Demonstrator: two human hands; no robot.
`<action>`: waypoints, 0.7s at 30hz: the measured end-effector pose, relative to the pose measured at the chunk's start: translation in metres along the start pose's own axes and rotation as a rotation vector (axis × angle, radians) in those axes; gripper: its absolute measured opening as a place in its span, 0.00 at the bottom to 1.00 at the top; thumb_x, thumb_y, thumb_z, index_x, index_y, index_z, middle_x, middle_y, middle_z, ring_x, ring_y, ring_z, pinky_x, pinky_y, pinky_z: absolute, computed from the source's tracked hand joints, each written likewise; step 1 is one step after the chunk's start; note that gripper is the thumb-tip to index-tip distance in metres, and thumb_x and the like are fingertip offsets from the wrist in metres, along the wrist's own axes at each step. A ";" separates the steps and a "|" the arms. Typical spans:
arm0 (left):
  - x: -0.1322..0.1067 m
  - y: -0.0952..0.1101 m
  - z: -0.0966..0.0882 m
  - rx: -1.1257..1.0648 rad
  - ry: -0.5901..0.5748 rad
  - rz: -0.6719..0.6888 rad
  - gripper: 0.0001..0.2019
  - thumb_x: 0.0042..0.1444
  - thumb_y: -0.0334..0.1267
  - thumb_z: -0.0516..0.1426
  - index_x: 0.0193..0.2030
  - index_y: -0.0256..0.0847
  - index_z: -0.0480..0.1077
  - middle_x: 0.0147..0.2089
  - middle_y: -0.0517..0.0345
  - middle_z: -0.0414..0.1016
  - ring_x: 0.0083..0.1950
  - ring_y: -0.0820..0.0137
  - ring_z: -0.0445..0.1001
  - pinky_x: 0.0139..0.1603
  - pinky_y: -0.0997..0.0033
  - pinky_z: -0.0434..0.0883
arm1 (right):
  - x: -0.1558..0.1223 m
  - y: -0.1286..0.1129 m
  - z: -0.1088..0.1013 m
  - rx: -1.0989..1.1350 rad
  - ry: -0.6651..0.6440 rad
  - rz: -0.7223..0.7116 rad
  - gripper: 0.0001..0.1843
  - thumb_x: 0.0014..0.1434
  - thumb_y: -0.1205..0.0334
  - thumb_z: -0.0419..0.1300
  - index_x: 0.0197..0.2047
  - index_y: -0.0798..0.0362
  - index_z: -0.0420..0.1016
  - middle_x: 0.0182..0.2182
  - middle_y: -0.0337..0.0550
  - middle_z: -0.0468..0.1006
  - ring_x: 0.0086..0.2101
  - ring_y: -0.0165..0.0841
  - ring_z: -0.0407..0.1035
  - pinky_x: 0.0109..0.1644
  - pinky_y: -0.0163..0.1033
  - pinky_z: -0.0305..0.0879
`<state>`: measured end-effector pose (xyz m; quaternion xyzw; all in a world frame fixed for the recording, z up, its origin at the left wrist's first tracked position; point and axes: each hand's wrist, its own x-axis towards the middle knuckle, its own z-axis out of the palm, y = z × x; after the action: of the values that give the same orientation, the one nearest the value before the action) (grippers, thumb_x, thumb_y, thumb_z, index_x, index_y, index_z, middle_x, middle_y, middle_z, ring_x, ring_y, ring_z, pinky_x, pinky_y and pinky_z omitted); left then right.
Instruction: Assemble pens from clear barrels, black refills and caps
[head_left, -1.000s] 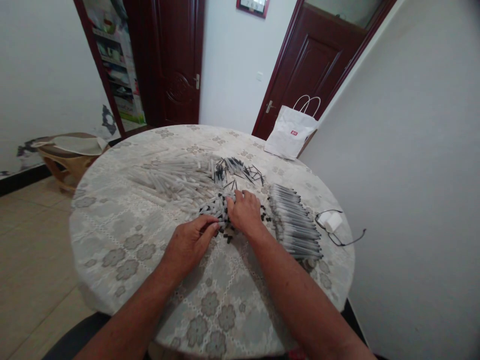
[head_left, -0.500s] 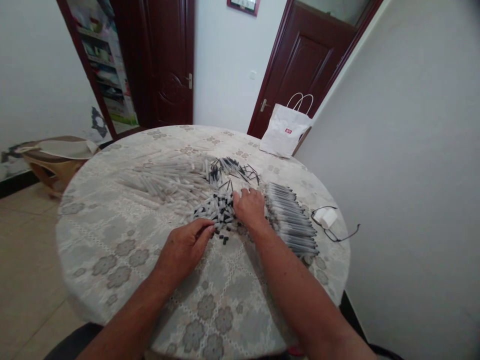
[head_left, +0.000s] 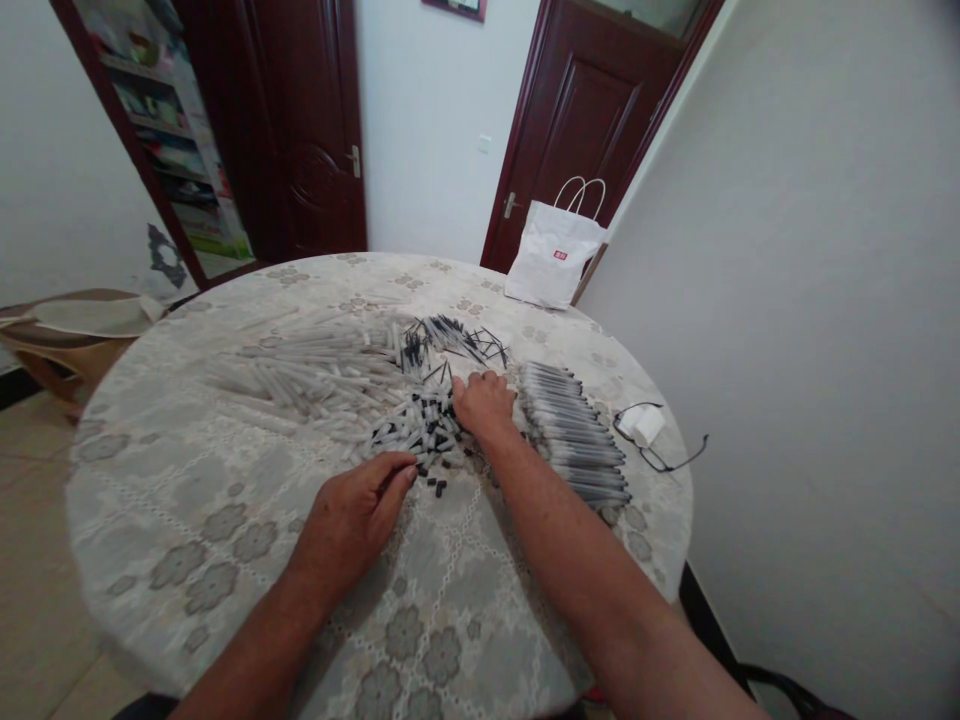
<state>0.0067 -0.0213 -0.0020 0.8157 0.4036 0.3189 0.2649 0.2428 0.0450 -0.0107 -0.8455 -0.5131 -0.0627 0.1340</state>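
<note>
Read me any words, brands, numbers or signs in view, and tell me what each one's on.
No text is legible.
White paper bag: red label with white marks, too small to read.
Lower shelf packaging: print too blurred to read.
Wall frame: cut off by the picture's top edge, nothing readable.

No text can be read; the red label (head_left: pixel 560 255) on the bag (head_left: pixel 541 276) by the desk's (head_left: pixel 187 480) far right edge is too small.

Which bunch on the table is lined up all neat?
The pens on the right hand's right: they lie side by side, all pointing one way. The pale tubes, small pieces and dark sticks lie in loose heaps.
</note>
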 end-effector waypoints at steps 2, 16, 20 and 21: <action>0.000 0.000 0.001 0.009 0.000 0.005 0.15 0.66 0.49 0.55 0.48 0.48 0.79 0.45 0.57 0.85 0.43 0.61 0.82 0.49 0.67 0.74 | 0.000 -0.003 0.000 0.006 0.015 -0.014 0.33 0.72 0.41 0.43 0.57 0.58 0.76 0.56 0.65 0.73 0.57 0.54 0.64 0.59 0.61 0.58; -0.001 -0.007 0.005 0.121 0.033 0.150 0.15 0.68 0.46 0.53 0.50 0.44 0.78 0.46 0.55 0.85 0.43 0.62 0.83 0.49 0.67 0.75 | -0.027 -0.009 -0.016 0.020 0.062 -0.062 0.28 0.72 0.44 0.47 0.54 0.57 0.77 0.55 0.62 0.74 0.56 0.52 0.65 0.57 0.57 0.61; -0.001 -0.009 0.006 0.133 0.044 0.165 0.15 0.68 0.46 0.53 0.49 0.44 0.78 0.45 0.56 0.85 0.43 0.63 0.83 0.48 0.67 0.76 | -0.032 -0.004 -0.014 0.004 0.074 -0.021 0.29 0.70 0.43 0.50 0.52 0.59 0.79 0.53 0.65 0.75 0.57 0.53 0.64 0.59 0.57 0.58; -0.001 -0.009 0.006 0.141 0.044 0.166 0.15 0.68 0.46 0.53 0.50 0.44 0.78 0.45 0.56 0.85 0.43 0.63 0.83 0.48 0.67 0.76 | -0.032 -0.002 -0.012 0.002 0.051 0.013 0.30 0.70 0.42 0.50 0.52 0.60 0.79 0.53 0.66 0.75 0.57 0.53 0.64 0.59 0.57 0.59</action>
<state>0.0064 -0.0180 -0.0130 0.8556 0.3617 0.3286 0.1705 0.2263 0.0155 -0.0067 -0.8468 -0.5040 -0.0831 0.1482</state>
